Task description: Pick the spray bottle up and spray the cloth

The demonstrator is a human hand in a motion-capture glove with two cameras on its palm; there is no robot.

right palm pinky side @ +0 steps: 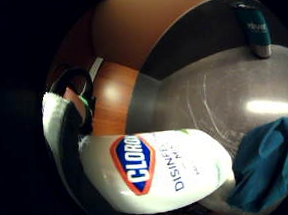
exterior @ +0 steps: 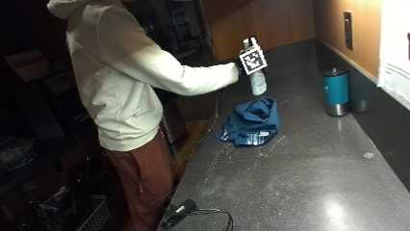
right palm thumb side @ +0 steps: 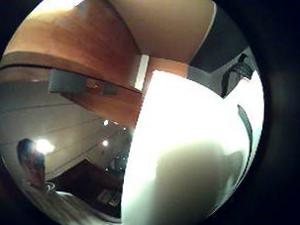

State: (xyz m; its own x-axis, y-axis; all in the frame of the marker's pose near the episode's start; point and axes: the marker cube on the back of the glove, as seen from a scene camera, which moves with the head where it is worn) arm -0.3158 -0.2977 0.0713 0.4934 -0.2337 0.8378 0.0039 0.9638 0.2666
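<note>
The person has the bottle point(exterior: 258, 79) up in the air, so the picking up looks done. The spraying comes next. For that, the nozzle should point down at the cloth point(exterior: 251, 121), and a finger has to squeeze the trigger. It is too dark to tell which way the nozzle points now.

The right hand point(exterior: 242, 63) is lifted over the counter point(exterior: 301, 178), at the top of the bottle. The bottle hangs from it, so the hand seems wrapped round the neck, but the fingers themselves do not show.

The bottle is white, with a red and blue label point(right palm pinky side: 134, 163) on its side. It fills much of both palm views, so it is close to the palm.

The cloth is blue and lies crumpled in a heap on the dark counter, below the bottle and a bit nearer the person. A teal cup point(exterior: 336, 91) stands by the wall, well apart from the cloth.
</note>
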